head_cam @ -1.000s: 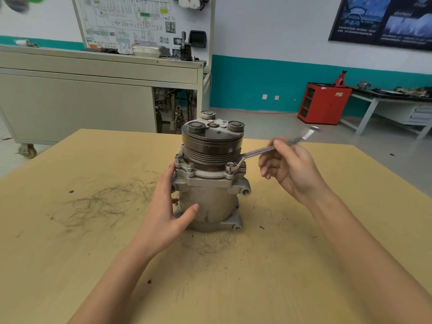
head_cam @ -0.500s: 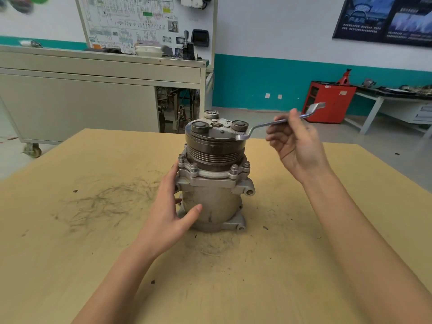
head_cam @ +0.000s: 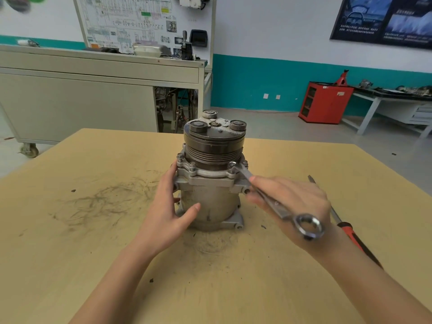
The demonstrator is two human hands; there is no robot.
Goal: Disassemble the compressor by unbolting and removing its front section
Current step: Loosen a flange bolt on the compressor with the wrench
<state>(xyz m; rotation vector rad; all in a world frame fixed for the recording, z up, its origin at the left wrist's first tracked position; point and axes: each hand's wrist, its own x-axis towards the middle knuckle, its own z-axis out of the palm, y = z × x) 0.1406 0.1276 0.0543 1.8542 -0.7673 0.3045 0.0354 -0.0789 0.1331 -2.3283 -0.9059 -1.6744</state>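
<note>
Tabletop [head_cam: 70,230] first: it is broad, flat and scuffed, and I use it as the base that carries everything. The compressor [head_cam: 210,199] stands upright on its rear end near the middle, so the front section [head_cam: 214,143], with its grooved pulley, faces up and the flange bolts around it are easy to reach from the side. My left hand [head_cam: 168,213] lies spread against the left side of the housing, thumb stretched across the front and fingers reaching round behind. I judge its job is to keep the body from twisting or sliding while I pull on the tool. My right hand [head_cam: 294,202] is closed around the shaft of the wrench, thumb on top near the working end, held low and to the right of the housing for leverage. The red-handled screwdriver [head_cam: 350,232] lies on the tabletop just behind that hand, parked within reach and untouched. The combination wrench [head_cam: 268,199] slopes up to the flange, ring end toward me and open end seated on the front right flange bolt [head_cam: 232,164]. The other flange bolts [head_cam: 192,165] that I can see are still in place, so the unbolting looks far from done.
</note>
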